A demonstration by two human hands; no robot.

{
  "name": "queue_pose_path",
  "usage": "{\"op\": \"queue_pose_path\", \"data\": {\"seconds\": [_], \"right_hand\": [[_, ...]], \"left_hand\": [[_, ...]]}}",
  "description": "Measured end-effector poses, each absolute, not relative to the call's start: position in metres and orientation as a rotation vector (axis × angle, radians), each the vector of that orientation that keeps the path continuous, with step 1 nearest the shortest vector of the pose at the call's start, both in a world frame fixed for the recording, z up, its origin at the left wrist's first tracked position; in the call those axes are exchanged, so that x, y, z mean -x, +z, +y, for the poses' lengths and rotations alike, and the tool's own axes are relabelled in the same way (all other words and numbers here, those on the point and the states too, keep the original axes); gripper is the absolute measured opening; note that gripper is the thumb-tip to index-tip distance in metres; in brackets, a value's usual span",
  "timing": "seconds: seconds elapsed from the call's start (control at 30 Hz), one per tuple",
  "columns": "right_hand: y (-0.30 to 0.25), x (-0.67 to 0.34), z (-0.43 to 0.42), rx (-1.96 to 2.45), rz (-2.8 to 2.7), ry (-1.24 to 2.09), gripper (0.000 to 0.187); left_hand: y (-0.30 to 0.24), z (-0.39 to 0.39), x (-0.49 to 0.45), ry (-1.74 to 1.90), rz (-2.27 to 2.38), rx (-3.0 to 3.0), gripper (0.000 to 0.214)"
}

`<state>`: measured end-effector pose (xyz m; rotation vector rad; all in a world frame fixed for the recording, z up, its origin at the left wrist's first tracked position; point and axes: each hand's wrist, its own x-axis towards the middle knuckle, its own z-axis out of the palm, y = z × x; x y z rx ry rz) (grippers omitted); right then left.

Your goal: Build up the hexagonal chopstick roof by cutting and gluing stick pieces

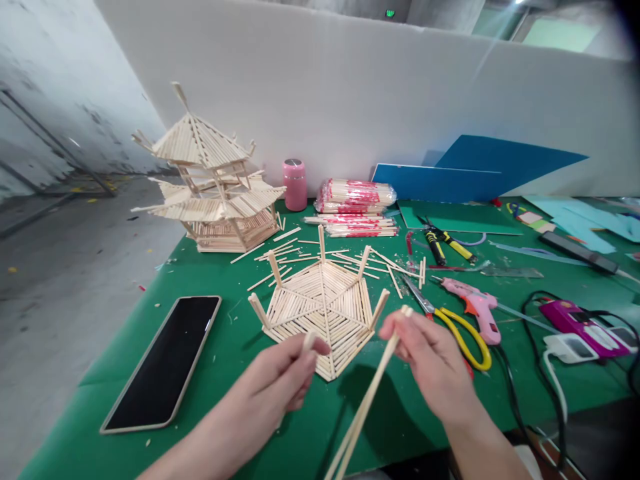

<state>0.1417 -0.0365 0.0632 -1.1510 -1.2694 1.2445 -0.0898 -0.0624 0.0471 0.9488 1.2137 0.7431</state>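
Note:
My right hand [430, 357] is closed around long thin wooden sticks [363, 403], pinched near their upper ends and slanting down to the lower left. My left hand [287, 373] is closed on a pale wooden stick [309, 342], whose tip shows above the fingers; most of it is hidden. Between and beyond both hands lies a hexagonal stick base [320, 310] with a web-like pattern. Short upright posts, such as the one at the back [321, 244], rise from its corners. The left hand covers its front left corner.
A stick pagoda [215, 180] stands back left, near a pink flask [295, 185] and bagged sticks [356, 197]. A phone [165, 363] lies left. Scissors [463, 333], a glue gun [473, 307], pliers [443, 243] and a purple power strip [583, 330] with cables occupy the right.

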Motion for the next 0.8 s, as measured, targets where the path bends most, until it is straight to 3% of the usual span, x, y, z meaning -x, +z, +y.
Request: {"op": "queue_pose_path", "data": {"seconds": [0.17, 0.67, 0.8], "right_hand": [[0.066, -0.128, -0.036, 1.277, -1.389, 1.311, 0.035], [0.058, -0.121, -0.035, 1.341, -1.611, 1.203, 0.033], [0.065, -0.169, -0.035, 1.403, -1.335, 0.779, 0.021]], "left_hand": [[0.065, -0.032, 0.022, 0.731, 1.063, -0.949, 0.026], [0.053, -0.043, 0.017, 0.76, 1.013, -0.932, 0.024], [0.049, -0.038, 0.032, 0.84, 1.015, -0.779, 0.021]]}}
